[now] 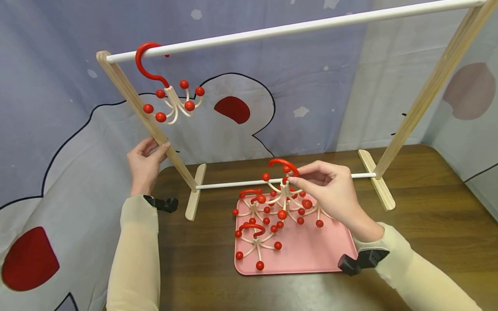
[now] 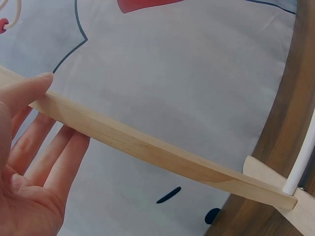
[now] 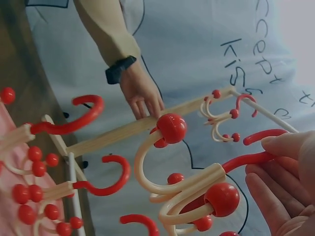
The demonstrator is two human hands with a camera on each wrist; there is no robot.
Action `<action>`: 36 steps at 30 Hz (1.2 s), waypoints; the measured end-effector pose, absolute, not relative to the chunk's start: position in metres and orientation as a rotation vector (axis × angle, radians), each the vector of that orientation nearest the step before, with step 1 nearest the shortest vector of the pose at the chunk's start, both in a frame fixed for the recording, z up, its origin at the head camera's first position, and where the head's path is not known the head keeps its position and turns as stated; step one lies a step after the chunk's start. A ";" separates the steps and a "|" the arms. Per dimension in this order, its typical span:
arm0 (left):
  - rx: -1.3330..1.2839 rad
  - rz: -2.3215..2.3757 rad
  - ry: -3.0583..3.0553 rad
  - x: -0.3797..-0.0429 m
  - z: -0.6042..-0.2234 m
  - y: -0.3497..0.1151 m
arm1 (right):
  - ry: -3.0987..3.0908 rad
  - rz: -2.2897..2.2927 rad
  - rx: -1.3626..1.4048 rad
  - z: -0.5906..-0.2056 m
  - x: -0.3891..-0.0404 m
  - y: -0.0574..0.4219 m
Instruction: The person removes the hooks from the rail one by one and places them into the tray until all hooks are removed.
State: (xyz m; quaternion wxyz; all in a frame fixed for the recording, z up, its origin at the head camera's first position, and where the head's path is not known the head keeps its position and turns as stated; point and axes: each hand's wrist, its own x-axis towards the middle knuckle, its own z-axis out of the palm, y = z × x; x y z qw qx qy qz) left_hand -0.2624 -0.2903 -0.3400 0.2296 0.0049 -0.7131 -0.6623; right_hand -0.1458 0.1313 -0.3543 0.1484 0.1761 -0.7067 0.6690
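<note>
My left hand (image 1: pixel 145 166) holds the left wooden post (image 1: pixel 130 98) of a rack, thumb on one side and fingers on the other, as the left wrist view shows. With thumb and fingertips, my right hand (image 1: pixel 334 183) pinches the red hook of a multi-arm hanger (image 3: pixel 197 183) with red balls on its pale arms. This hanger is upright above a pink tray (image 1: pixel 311 255). Several similar hangers stand on the tray, one with its red hook (image 1: pixel 252 226) at the front left; others are partly hidden behind the held one. Another hanger (image 1: pixel 173 100) hangs near the left end of the white top rod (image 1: pixel 272 32).
The rack's right post (image 1: pixel 432 86) rises from a wooden foot (image 1: pixel 376 179). A white lower rod (image 1: pixel 229 184) joins both sides behind the tray. All stands on a brown wooden table (image 1: pixel 194 259), with patterned curtain (image 1: pixel 311 108) behind and to the sides.
</note>
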 end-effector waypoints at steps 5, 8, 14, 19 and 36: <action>0.029 -1.820 -1.962 -0.272 -0.349 -0.297 | -2.064 1.890 0.532 -0.365 -0.130 0.140; 0.034 -1.808 -1.970 -0.273 -0.350 -0.298 | -2.067 1.898 0.570 -0.373 -0.121 0.145; 0.040 -1.784 -1.994 -0.272 -0.350 -0.297 | -2.078 1.955 0.594 -0.395 -0.105 0.151; 0.041 -1.776 -1.996 -0.273 -0.351 -0.298 | -2.085 2.001 0.621 -0.414 -0.096 0.150; 0.034 -1.791 -1.990 -0.271 -0.348 -0.297 | -2.173 2.070 0.537 -0.460 -0.096 0.145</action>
